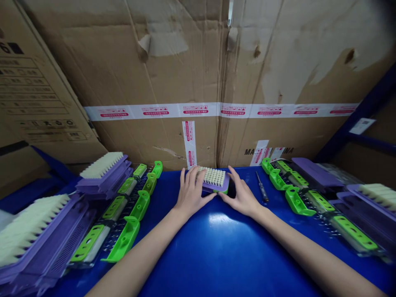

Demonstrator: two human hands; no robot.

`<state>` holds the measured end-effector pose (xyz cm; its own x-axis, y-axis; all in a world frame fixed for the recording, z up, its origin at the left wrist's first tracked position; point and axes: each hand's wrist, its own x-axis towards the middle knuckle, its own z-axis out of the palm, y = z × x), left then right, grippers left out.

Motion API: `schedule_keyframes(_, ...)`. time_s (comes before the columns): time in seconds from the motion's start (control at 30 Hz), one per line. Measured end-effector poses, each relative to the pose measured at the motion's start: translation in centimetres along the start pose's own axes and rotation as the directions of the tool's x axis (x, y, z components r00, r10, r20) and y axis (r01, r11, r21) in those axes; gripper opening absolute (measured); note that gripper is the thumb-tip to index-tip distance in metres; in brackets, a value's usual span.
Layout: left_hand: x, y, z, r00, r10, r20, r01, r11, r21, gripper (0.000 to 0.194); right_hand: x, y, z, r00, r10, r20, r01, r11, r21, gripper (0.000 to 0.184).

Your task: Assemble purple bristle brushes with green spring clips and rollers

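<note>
A brush (213,177) with rows of cream bristles facing up, a purple body and a green edge underneath rests on the blue tabletop. My left hand (190,192) is around its left end, with fingertips over the bristles and the thumb along the near edge. My right hand (243,196) curves about its right end, with the thumb at the near green corner and the forefinger at the far side. Right of that hand lies a screwdriver (262,187) with a clear handle. The underside of the held brush is hidden.
At left stand stacked purple brush heads (40,231), clear-and-green parts (114,208), small springs or screws and green brackets (125,239). Similar green brackets (297,201), clear-and-green parts (354,233) and purple pieces (321,171) lie at right. A cardboard wall (154,82) rises behind.
</note>
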<state>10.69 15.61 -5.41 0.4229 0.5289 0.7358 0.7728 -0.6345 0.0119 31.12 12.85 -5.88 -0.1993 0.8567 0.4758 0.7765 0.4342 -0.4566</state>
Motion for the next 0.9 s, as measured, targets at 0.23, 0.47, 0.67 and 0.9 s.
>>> schedule_keyframes(0.23, -0.1, 0.0, 0.5, 0.982, -0.138, 0.127, 0.138, 0.990, 0.009, 0.080, 0.3, 0.1, 0.1, 0.988, 0.092, 0.126, -0.099, 0.994, 0.050, 0.083)
schedule_keyframes(0.47, 0.0, 0.1, -0.4, 0.995, -0.100, 0.017, 0.095, 0.981, 0.170, 0.070, 0.2, 1.0, 1.0, 0.993, 0.119, 0.006, -0.119, 0.991, 0.061, 0.069)
schedule_keyframes(0.67, -1.1, 1.9, -1.8, 0.783, 0.585, -0.211, -0.593, 0.804, 0.030, 0.035, 0.5, 1.4, 0.6, 0.924, 0.278, -0.263, -0.231, 0.953, 0.194, 0.047)
schedule_keyframes(0.9, -0.8, 2.2, -1.4, 0.982, 0.172, -0.083, -0.168, 0.985, 0.046, 0.045, 0.5, 0.7, -0.1, 0.941, 0.287, -0.180, -0.218, 0.920, 0.326, 0.048)
